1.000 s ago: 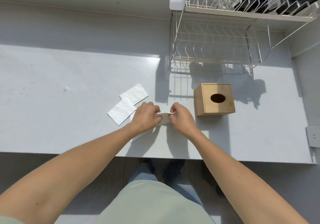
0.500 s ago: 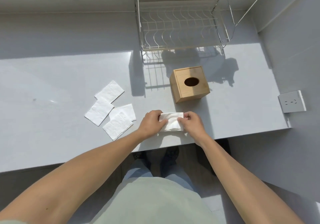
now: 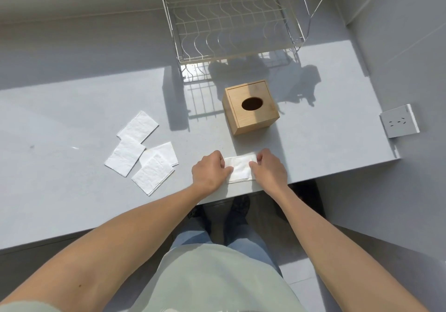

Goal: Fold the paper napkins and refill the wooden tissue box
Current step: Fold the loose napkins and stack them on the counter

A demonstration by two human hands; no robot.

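A white paper napkin (image 3: 240,168), folded into a small rectangle, lies flat near the counter's front edge. My left hand (image 3: 211,171) presses on its left end and my right hand (image 3: 269,169) presses on its right end, fingers curled over the paper. The wooden tissue box (image 3: 251,107) with an oval hole in its top stands just behind the napkin, closed. Several more folded white napkins (image 3: 142,152) lie loosely overlapped on the counter to the left.
A white wire dish rack (image 3: 231,21) stands at the back behind the box. The grey counter (image 3: 72,123) ends at a wall on the right, where a white wall socket (image 3: 399,121) sits. My legs and shoes show below the counter edge.
The napkin went from being held pinched between both hands to lying flat on the counter under them. The camera view shifted, so the box and rack sit differently in frame.
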